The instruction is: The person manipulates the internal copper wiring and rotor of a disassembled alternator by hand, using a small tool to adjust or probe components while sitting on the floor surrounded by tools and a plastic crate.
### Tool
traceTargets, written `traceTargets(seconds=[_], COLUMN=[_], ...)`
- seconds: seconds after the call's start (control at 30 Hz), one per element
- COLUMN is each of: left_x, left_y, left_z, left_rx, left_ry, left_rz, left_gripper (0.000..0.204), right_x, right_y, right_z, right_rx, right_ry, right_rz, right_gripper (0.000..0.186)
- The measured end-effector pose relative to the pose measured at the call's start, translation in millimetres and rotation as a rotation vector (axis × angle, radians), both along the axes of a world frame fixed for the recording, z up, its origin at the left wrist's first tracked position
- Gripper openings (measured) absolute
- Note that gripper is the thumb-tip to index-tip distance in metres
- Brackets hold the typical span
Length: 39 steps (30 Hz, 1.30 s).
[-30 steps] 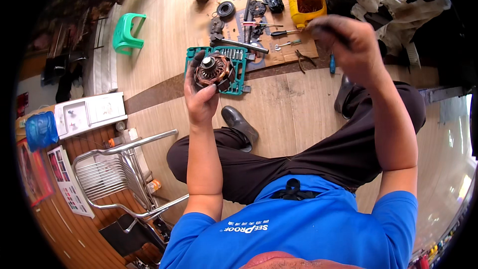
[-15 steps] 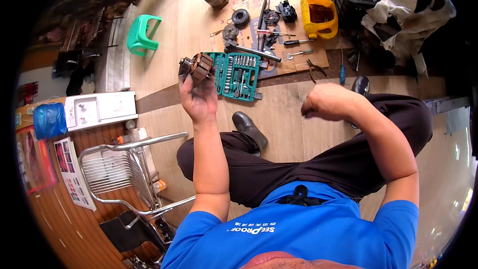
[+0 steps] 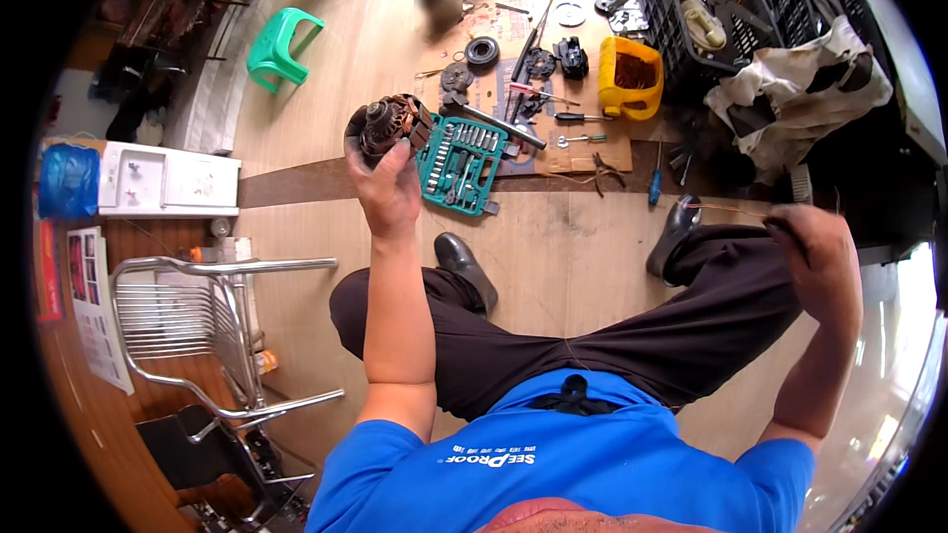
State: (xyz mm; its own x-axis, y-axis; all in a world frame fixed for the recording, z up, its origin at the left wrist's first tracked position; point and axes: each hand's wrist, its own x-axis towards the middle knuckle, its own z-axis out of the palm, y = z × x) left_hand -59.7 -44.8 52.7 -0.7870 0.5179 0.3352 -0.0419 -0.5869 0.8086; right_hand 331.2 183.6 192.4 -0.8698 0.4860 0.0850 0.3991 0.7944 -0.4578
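My left hand (image 3: 385, 192) is raised and wrapped around a motor armature (image 3: 383, 125) with copper windings and dark metal segments. The armature's shaft end points up toward me. Far to the right, above my right knee, my right hand (image 3: 818, 252) has its darkened fingers closed. A thin copper-coloured wire (image 3: 729, 208) runs leftward from those fingers; its grip inside the hand is hidden. Just beyond my left hand lies an open green socket set (image 3: 462, 166), filled with sockets and bits.
Cardboard on the floor carries a black ring-shaped part (image 3: 481, 51), screwdrivers, pliers (image 3: 607, 173) and a cut yellow jug (image 3: 630, 79). Black crates (image 3: 691, 15) stand far right, with a stained cloth (image 3: 800, 99). A green stool (image 3: 284, 47) and metal chair (image 3: 178, 316) are left.
My right hand has swung far to the right, and a thin wire now shows beside it. The armature has turned, bringing its shaft end toward me.
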Motion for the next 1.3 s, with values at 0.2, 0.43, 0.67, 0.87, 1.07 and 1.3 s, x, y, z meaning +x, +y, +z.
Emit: traceTargets(seconds=[0.2, 0.43, 0.67, 0.87, 1.07, 1.3], left_x=[5, 21, 31, 51, 64, 77], left_y=[9, 11, 8, 20, 14, 25], left_z=[3, 12, 14, 14, 11, 9], left_rx=[0.07, 0.049, -0.044, -0.128, -0.207, -0.27], left_ry=[-0.095, -0.157, -0.102, -0.014, 0.035, 0.159], left_rz=[-0.061, -0.186, -0.269, -0.394, -0.485, -0.46], left_gripper=[0.059, 0.067, 0.078, 0.08, 0.083, 0.087], right_x=[95, 160, 179, 144, -12, -144], right_y=[-17, -56, -91, -78, -75, -106], right_z=[-16, -79, -103, -47, -41, -111], right_rx=[-0.086, -0.078, -0.452, -0.385, -0.185, -1.475], right_ry=[-0.164, -0.328, -0.636, -0.601, 0.077, 0.272], right_rz=[-0.34, -0.328, -0.262, -0.344, -0.223, -0.143], right_gripper=[0.01, 0.015, 0.027, 0.053, 0.045, 0.04])
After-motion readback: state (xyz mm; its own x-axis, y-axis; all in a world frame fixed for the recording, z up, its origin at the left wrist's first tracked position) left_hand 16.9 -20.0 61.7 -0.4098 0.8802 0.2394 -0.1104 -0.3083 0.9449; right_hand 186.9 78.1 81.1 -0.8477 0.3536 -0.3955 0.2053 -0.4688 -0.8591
